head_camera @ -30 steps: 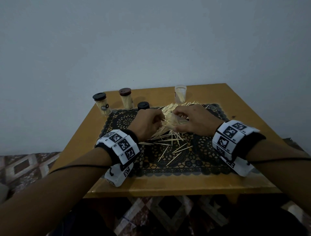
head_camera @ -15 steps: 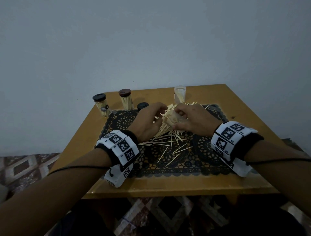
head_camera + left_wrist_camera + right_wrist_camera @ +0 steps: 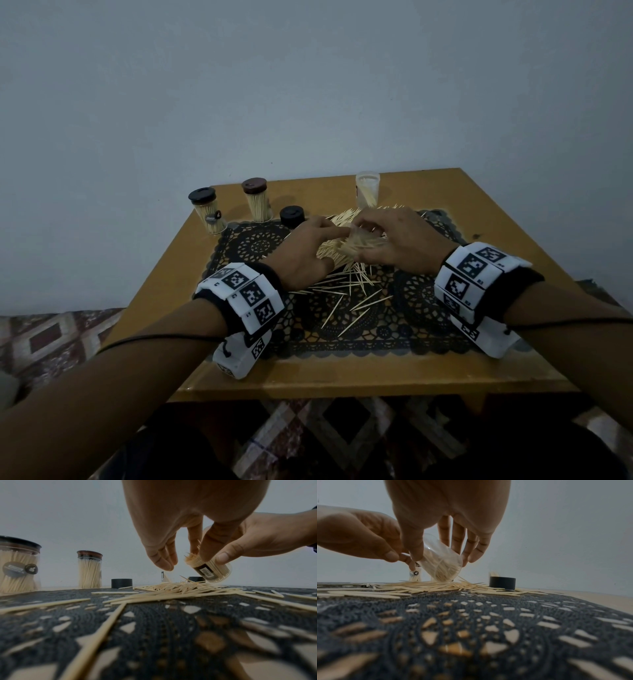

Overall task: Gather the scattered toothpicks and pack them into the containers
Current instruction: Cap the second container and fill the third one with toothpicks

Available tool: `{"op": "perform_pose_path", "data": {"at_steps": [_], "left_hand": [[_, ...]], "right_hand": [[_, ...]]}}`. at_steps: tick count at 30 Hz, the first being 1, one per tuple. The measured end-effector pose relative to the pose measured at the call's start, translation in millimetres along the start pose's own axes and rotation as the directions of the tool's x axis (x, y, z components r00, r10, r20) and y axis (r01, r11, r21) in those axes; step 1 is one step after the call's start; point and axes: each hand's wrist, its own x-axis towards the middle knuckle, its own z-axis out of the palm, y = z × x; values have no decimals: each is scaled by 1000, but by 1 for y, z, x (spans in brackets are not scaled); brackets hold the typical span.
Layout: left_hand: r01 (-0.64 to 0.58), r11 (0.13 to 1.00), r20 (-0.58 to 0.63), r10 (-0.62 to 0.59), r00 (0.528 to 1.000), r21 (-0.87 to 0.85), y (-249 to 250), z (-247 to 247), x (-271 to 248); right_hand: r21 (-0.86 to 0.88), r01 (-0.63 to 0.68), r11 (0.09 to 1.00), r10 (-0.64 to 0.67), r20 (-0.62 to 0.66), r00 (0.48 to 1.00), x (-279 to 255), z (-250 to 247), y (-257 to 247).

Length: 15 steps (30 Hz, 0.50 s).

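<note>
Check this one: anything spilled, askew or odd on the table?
Yes. Toothpicks lie spilled across the dark lace mat. A loose black lid sits on its own. The right hand holds a clear jar tilted, nearly full, and the left hand works at its mouth.

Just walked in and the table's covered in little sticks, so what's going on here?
A person is packing loose toothpicks back into containers. The right hand holds a clear container tilted above the pile on the black lace mat, already nearly full. The left hand is at its mouth, fingers among the tips. Two filled, lidded jars stand at the back left, an open one stands behind, and a black lid lies loose. Many toothpicks remain scattered.
</note>
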Motion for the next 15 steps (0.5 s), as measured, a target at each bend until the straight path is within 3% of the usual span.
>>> {"op": "perform_pose_path", "data": {"at_steps": [4, 15], "left_hand": [[18, 997, 2, -18, 1000, -76, -1, -1, 0], [85, 996, 136, -81, 987, -26, 2, 0, -1]], "right_hand": [[-17, 12, 1000, -11, 4, 1000, 1, 2, -1], [2, 34, 999, -34, 1, 999, 0, 1, -2]]}}
